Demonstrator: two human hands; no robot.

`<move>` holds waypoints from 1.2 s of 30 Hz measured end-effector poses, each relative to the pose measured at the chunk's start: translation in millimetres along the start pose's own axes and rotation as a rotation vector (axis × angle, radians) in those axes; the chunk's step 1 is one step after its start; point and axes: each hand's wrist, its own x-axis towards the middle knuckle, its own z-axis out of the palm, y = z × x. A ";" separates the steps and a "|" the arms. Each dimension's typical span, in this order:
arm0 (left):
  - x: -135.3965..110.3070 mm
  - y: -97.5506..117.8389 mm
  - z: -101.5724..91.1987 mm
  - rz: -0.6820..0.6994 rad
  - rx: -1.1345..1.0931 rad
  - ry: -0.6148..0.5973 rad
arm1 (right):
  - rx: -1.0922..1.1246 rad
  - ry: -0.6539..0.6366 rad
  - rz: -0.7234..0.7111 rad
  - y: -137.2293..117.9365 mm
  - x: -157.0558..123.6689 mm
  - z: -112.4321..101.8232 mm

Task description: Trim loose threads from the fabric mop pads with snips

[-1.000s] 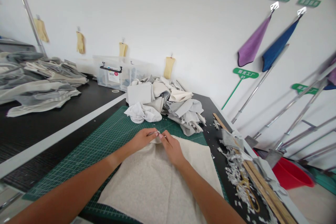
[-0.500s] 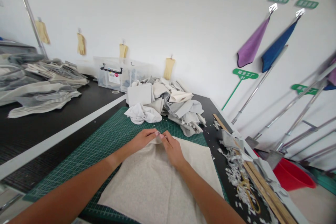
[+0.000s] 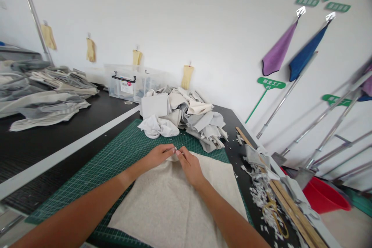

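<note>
A beige piece of cloth (image 3: 174,197) lies spread over the green cutting mat (image 3: 116,147), its near part running out of the bottom of the view. My left hand (image 3: 159,155) pinches the far edge of this cloth from the left. Close against it, my right hand (image 3: 190,166) grips the same edge, and the thumbs almost meet. Between the hands the edge is lifted and bunched. What exactly lies under the fingertips is too small to make out. Just beyond the hands sits a crumpled white cloth (image 3: 158,127).
Behind the mat rises a heap of grey and beige cloth pieces (image 3: 186,108), with a clear plastic box (image 3: 124,85) at its left. More cloths (image 3: 52,89) are stacked far left. Along the right edge lie white scraps (image 3: 258,186), yellow-handled scissors (image 3: 274,217) and wooden strips (image 3: 290,209).
The view has tilted very slightly upward. Both hands stay at the cloth's far edge, with only a tiny shift of the fingers.
</note>
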 end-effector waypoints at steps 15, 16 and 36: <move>0.7 -14.0 1.2 -0.015 -0.003 -0.034 | 0.001 -0.009 -0.017 0.8 -0.6 -0.7; 0.6 -13.9 1.1 -0.017 -0.011 -0.036 | 0.004 -0.011 -0.018 0.8 -0.6 -0.8; -0.2 -9.5 0.3 -0.003 -0.067 -0.054 | -0.009 -0.013 -0.035 -0.2 -0.8 -0.5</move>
